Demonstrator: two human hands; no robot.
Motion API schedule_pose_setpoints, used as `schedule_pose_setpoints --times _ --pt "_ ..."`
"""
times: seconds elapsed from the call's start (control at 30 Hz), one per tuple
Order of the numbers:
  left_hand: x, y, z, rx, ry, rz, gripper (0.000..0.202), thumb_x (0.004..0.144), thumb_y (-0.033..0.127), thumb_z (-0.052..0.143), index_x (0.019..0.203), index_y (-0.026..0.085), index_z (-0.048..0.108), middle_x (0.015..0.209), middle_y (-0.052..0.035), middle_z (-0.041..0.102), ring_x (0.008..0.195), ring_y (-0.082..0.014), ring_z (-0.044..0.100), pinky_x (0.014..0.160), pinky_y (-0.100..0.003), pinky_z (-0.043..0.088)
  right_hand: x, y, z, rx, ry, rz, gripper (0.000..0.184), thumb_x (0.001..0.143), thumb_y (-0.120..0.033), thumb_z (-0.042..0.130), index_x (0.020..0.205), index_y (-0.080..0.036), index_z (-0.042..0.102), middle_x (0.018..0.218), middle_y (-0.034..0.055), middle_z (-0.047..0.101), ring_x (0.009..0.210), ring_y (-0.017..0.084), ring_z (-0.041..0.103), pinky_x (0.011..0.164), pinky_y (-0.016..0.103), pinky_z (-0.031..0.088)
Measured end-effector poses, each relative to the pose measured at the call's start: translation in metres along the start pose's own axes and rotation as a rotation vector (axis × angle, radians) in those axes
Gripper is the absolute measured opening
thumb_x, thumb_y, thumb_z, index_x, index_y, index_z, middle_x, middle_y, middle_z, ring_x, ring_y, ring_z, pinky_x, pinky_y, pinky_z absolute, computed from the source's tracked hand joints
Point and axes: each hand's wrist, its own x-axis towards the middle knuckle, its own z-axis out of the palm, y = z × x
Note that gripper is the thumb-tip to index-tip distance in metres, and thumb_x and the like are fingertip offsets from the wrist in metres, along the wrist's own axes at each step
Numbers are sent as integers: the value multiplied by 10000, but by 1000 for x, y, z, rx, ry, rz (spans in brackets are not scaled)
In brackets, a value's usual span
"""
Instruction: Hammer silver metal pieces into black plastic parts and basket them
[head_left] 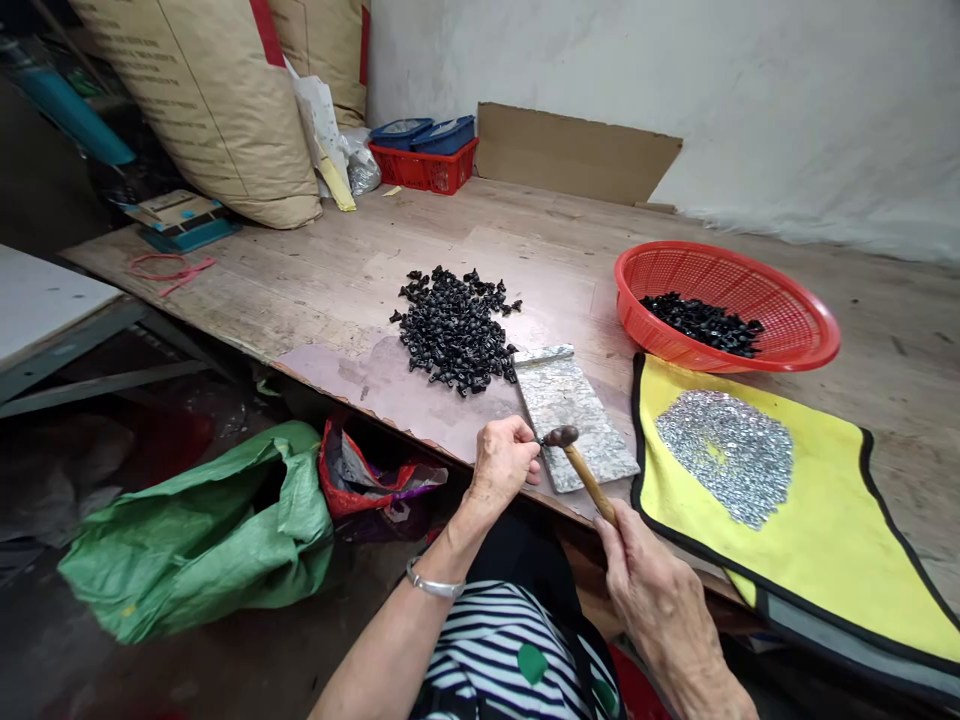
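My right hand (660,580) is wrapped round the wooden handle of a small hammer (589,477). Its dark head is over the left part of a speckled stone slab (574,410). Beside the hammer head, my left hand (504,455) pinches a small black part (541,443) at the slab's left edge; the fingers mostly hide it. Beyond the slab lies a heap of small black parts (457,330). To the right, a yellow cloth (825,500) with black edging carries a spread of tiny shiny metal pieces (727,455).
A red plastic basket (814,335) with more black parts (701,325) stands behind the cloth. Large paper sacks (217,110), a red crate (424,170) with blue boxes and a cardboard sheet (570,150) line the back. A green sack (210,530) sits below the table's front edge.
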Motion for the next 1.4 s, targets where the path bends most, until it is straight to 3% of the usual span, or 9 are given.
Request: schedule_pose_setpoints --times 0.1,0.27,0.47,0.63,0.83,1.0,1.07,1.2,1.4 --pt "2 1 0 -1 -7 10 161 621 -1 488 549 143 479 391 62 438 340 -97 500 328 -210 462 7 0 -12 -86 15 -50 305 927 -286 346 940 -149 618 661 36 674 469 131 603 418 219 388" --pt "5 2 -1 3 -42 0 162 621 -5 488 549 141 483 388 62 438 330 -92 488 333 -209 460 8 -6 -27 -117 244 -32 290 887 -268 469 1124 -141 578 877 72 708 598 136 647 565 215 464" --pt "5 3 -2 -30 -33 -4 167 616 4 512 528 141 475 380 62 429 332 -90 488 341 -205 461 7 -11 -14 -251 -13 -42 309 907 -255 374 946 -146 661 638 40 667 439 127 566 431 238 358" --pt "5 3 -3 -42 -57 -3 158 609 3 530 529 134 489 374 59 434 330 -83 485 355 -201 465 5 -8 -24 -161 197 68 335 890 -287 449 1151 -128 586 925 107 699 621 164 642 567 250 443" --pt "6 1 -3 -29 -46 2 149 613 9 533 536 129 489 362 60 435 328 -86 489 355 -203 470 1 -12 -13 -214 -44 26 337 901 -258 369 1045 -121 642 738 86 695 479 158 594 443 253 385" --pt "5 1 -3 -39 -70 32 144 612 8 535 541 128 498 363 52 451 328 -90 492 357 -210 473 2 -16 -18 -186 247 -6 336 873 -235 465 1137 -70 591 925 151 691 711 205 665 592 252 451" --pt "5 1 -3 -36 -61 22 148 610 10 535 534 130 496 355 53 444 325 -89 491 353 -208 471 2 -18 -13 -214 205 -10 312 883 -221 439 1094 -67 610 825 130 698 648 193 658 551 249 435" --pt "7 1 -3 -30 -46 4 146 598 17 535 520 131 489 341 50 447 321 -86 489 351 -196 470 3 -15 -7 -317 -56 32 329 903 -238 361 1025 -119 642 639 64 667 428 150 570 420 249 337" --pt "7 0 -4 -42 -67 20 129 583 41 565 519 132 500 335 41 466 321 -85 493 359 -192 474 3 -15 -15 -202 122 129 369 904 -292 391 1151 -106 591 845 121 698 581 180 632 513 257 406"
